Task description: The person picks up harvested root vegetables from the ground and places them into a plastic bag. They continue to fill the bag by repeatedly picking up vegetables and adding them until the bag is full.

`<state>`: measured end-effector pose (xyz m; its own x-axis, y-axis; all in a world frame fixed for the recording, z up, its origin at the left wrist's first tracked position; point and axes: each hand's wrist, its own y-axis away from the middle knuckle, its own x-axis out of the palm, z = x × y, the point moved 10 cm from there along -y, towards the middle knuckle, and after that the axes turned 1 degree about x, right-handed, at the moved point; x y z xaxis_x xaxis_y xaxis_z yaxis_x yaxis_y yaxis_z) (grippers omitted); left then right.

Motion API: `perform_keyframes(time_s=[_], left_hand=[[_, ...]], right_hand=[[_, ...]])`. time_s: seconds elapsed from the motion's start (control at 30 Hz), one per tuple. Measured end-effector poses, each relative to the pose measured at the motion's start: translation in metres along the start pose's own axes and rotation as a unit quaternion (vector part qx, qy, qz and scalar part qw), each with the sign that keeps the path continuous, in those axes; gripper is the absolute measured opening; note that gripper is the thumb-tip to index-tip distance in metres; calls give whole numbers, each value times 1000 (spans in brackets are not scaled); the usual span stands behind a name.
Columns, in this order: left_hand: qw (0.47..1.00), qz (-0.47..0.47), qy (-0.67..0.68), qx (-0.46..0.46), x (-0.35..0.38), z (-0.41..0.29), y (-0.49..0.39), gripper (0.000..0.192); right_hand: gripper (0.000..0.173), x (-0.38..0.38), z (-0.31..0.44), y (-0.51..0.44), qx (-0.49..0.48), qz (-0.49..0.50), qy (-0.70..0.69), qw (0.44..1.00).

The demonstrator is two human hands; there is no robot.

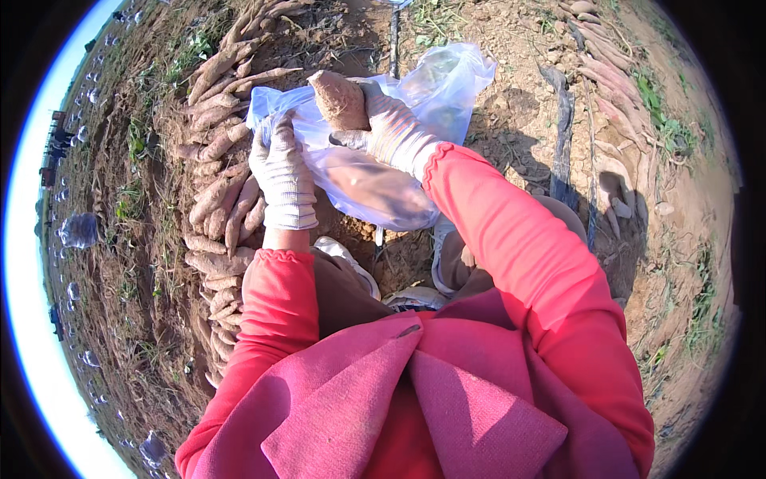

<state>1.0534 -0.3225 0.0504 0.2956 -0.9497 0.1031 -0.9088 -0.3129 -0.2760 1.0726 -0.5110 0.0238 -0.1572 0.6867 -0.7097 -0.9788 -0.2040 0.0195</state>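
My left hand, in a striped work glove, grips the rim of a clear plastic bag. A sweet potato is held in my right hand, gloved alike, above the bag's upper side. Through the thin film, brownish shapes show in the lower part of the bag; how many is not clear. The far end of the bag spreads over the soil, up and to the right. Left of my left hand lies a long row of sweet potatoes on the ground.
Another row of sweet potatoes lies at the right. Between the rows runs a strip of dark plastic film beside a hole in the soil. My shoes stand below the bag. Filled bags are scattered across the field at the far left.
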Motion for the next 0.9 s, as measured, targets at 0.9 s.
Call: perform_keyframes(time_s=[0.9], left_hand=[[946,43,-321,-24,-45,37,-41,39]], right_hand=[[73,-82,-320,728,675,-227,4,702]])
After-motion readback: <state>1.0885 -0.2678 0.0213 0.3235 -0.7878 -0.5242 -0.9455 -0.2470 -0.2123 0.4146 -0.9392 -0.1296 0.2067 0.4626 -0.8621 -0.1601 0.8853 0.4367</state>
